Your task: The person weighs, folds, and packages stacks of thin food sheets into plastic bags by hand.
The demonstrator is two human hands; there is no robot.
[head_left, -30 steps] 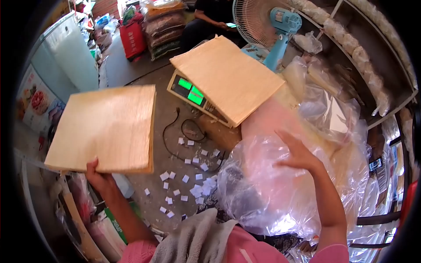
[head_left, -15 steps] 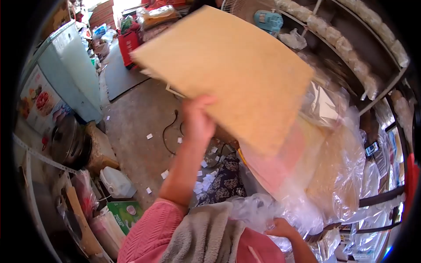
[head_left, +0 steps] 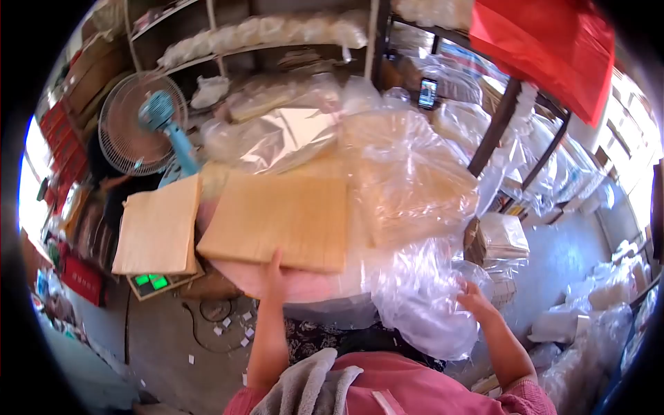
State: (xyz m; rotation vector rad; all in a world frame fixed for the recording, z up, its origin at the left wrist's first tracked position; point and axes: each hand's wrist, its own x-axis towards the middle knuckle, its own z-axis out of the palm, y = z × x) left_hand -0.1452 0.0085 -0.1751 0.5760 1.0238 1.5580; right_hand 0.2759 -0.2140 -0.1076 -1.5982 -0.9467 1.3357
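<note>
A thick stack of tan sheets (head_left: 277, 216) lies level on the work surface, its front edge toward me. My left hand (head_left: 272, 278) grips that front edge, one digit on top and the other fingers hidden or blurred. To the right, a crumpled clear plastic bag (head_left: 422, 301) spills over the table's front edge. My right hand (head_left: 474, 299) is closed on the bag's right side. Behind it, more tan sheets lie under a large clear plastic wrap (head_left: 415, 183). A second, paler stack of sheets (head_left: 158, 232) sits left of the first one.
A blue fan (head_left: 159, 111) stands at the back left. Shelves with wrapped rolls (head_left: 266, 33) line the back. A phone (head_left: 427, 93) leans among plastic packs. A red bag (head_left: 546, 52) hangs at upper right, near a dark post (head_left: 494, 128). White scraps (head_left: 225, 323) litter the floor.
The tan sheets, held up in the air by my left hand before, are now down on the work surface. My view has turned right. The right hand stays at the clear plastic.
</note>
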